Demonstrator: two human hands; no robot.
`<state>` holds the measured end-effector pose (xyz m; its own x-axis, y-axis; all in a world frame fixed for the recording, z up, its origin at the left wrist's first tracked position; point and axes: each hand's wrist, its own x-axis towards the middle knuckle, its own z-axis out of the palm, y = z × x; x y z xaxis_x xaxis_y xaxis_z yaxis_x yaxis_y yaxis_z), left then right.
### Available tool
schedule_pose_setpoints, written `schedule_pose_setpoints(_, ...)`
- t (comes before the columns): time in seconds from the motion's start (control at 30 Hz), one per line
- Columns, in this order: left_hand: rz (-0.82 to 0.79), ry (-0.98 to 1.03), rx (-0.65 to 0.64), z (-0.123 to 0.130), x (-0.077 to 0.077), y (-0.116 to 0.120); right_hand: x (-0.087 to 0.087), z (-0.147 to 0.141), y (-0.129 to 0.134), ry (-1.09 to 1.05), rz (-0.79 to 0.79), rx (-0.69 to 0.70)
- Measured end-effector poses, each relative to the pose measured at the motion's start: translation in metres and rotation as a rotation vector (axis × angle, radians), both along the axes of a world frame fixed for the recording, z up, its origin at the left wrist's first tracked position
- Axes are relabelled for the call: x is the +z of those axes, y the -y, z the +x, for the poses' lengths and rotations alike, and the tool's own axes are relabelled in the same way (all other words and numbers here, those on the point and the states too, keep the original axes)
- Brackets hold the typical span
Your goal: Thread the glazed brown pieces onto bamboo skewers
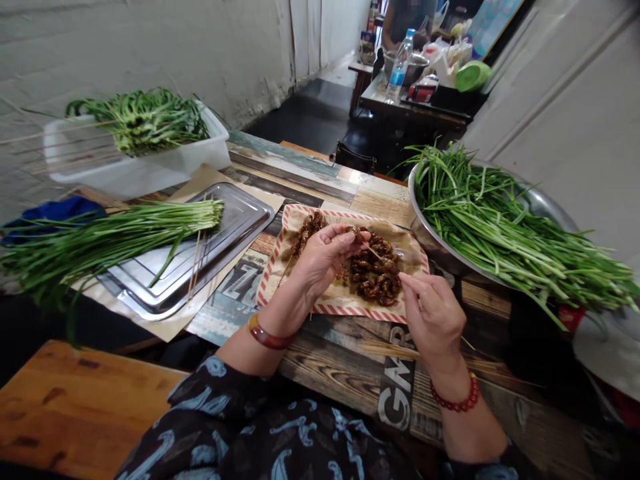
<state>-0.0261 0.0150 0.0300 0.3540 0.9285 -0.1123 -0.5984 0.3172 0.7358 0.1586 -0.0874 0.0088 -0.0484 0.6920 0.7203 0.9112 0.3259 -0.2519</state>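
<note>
My left hand (325, 257) is closed in a pinch on a small glossy brown piece, which looks like an insect pupa (356, 235). A thin wooden skewer (374, 253) slants from beside that piece toward my right hand (434, 310). My right fingers are pinched around the skewer, and its other end shows behind that hand. Below both hands, a heap of similar brown pieces (377, 283) lies on a paper-lined tray with a red-and-white striped edge (270, 277). Another brown cluster (307, 230) sits at the tray's left, partly hidden by my left hand.
Long green chives (150, 230) lie across a metal tray lid (200, 267) at left, with loose skewers (195, 263). Behind is a white tub (175, 163) of greens. At right stands a metal bowl (425, 233) heaped with chives. A person (407, 23) is at the far table.
</note>
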Motion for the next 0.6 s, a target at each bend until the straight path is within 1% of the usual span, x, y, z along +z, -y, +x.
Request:
schedule_pose_setpoints(0.43, 0.041, -0.027, 0.044, 0.0029, 0.0014, 0.0023, 0.0010, -0.0004, 0.0015, -0.012, -0.026, -0.006)
schedule_pose_setpoints(0.6, 0.035, -0.025, 0.018, 0.0056, 0.0026, 0.0061, 0.0000, -0.0009, 0.0014, -0.005, -0.034, -0.027)
